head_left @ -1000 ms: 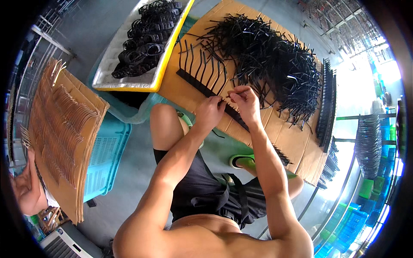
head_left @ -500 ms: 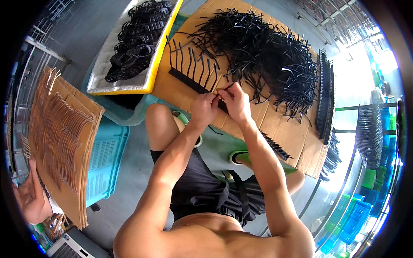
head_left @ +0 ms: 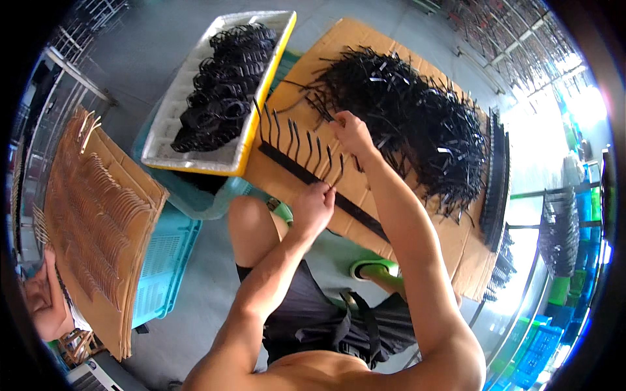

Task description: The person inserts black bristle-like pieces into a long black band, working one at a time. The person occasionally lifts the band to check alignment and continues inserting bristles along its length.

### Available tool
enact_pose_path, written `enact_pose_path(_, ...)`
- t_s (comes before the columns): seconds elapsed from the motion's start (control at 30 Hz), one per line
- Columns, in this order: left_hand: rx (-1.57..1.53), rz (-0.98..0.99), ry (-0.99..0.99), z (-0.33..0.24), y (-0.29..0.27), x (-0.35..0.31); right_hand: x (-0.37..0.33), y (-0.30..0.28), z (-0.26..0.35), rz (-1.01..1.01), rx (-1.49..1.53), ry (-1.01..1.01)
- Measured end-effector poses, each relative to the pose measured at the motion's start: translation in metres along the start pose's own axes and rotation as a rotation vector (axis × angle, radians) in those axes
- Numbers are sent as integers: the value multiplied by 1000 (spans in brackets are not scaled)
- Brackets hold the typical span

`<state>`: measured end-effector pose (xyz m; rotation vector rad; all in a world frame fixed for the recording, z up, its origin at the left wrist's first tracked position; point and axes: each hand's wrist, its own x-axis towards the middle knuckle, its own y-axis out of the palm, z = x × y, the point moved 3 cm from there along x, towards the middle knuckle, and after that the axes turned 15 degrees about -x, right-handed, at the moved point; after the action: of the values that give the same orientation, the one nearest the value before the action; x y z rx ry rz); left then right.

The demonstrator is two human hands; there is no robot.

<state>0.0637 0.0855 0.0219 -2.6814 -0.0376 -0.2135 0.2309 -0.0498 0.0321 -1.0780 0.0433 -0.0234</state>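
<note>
A long black strip (head_left: 365,219) lies slantwise on the cardboard, with several thin curved black eyeglass temples (head_left: 298,141) standing in a row along its far-left part. My left hand (head_left: 313,207) is closed on the strip, fingertips at the foot of the nearest standing temple. Farther right and away from me, my right hand (head_left: 354,137) reaches to the left edge of a big heap of loose black temples (head_left: 417,124). Its fingers are pinched on a thin black temple, partly hidden by the hand.
A yellow-edged white foam tray (head_left: 163,140) of black eyeglass frames (head_left: 225,85) stands at the left. Nearer left, a cardboard sheet (head_left: 130,280) bearing rows of curved pieces leans by a blue crate (head_left: 171,260). Filled strips (head_left: 497,182) line the cardboard table's (head_left: 450,254) right edge. Another person (head_left: 49,300) sits far left.
My right hand has left the strip and moved away to the heap. My left hand stays at the strip, where another temple now stands beside it. The whole view has shifted slightly.
</note>
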Motion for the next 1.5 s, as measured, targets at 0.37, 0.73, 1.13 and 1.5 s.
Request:
enact_pose_path(0.37,-98,5,82,3,0,14,-23,9,-19,382,-448,-167)
enact_pose_path(0.73,-161,-27,49,2,-2,5,-65,-39,-33,119,-42,-66)
enact_pose_path(1.13,-184,-8,9,5,-5,5,-109,-6,-33,302,-414,-167)
enact_pose_path(1.5,19,-58,107,-2,-9,0,-120,-44,-56,329,-480,-341)
